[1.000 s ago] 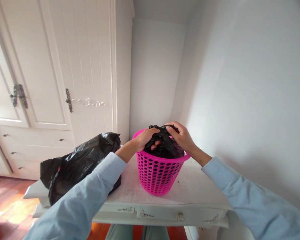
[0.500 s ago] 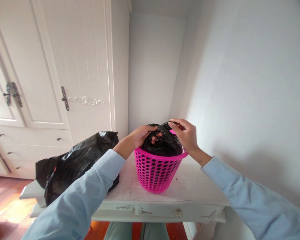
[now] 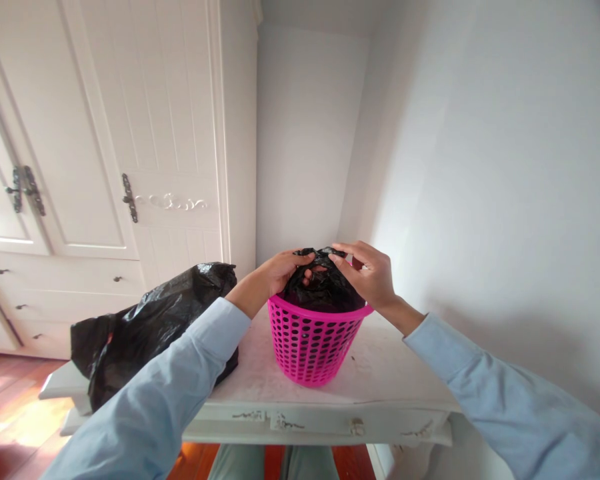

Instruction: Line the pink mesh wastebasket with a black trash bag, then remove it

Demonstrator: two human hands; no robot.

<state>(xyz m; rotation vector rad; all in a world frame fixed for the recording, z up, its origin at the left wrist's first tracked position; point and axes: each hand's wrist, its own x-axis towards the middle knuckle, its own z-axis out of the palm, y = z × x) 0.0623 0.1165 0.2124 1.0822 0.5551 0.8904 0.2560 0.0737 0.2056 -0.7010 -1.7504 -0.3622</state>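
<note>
A pink plastic basket (image 3: 316,347) with round holes stands upright on the white table (image 3: 395,373). Inside its mouth is a crumpled black plastic bag (image 3: 330,290), its upper edge raised near the far rim. My left hand (image 3: 285,272) pinches that edge from the left, thumb on top and fingers partly behind the plastic. From the right, my right hand (image 3: 367,270) grips the same edge between thumb and fingers, close to the left hand. The bag's lower part shows only as dark through the basket's holes.
Another black plastic bag (image 3: 155,327), bulky and creased, lies on the table's left end, partly behind my left sleeve. A white wardrobe (image 3: 175,120) stands at the back left. Pale walls (image 3: 505,167) close in the back and right side.
My right hand has moved slightly left, nearer my left hand, and the strip of bag between them is shorter and more bunched. The basket has stayed put.
</note>
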